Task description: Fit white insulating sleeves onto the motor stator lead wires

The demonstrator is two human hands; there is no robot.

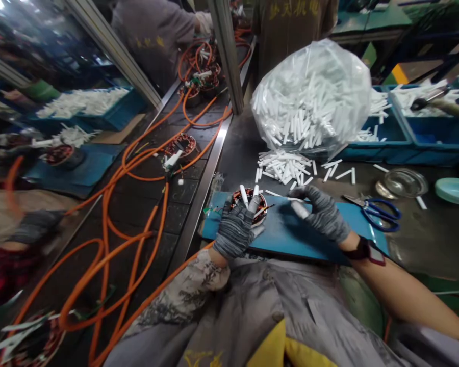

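Note:
My left hand [234, 228], in a grey knit glove, rests on a round motor stator [261, 220] with copper windings and curls over its near side. White tube-like pieces stand up among the windings around its fingers. The stator sits on a blue board [279, 232]. To the right, above the board, my right hand [324, 213] wears a matching glove. Its thumb and index finger are brought together on a thin white tube [300, 200]. The thumb has a white covering at its tip. A pile of white tubes [285, 166] lies just beyond the board.
A large clear bag [313, 97] of white tubes stands behind the pile. Blue scissors [380, 213] lie at the board's right end, near a glass dish [403, 182]. Blue bins [390, 145] stand behind. Leftward, a conveyor [176, 204] carries stators and orange cables [107, 229]; co-workers are nearby.

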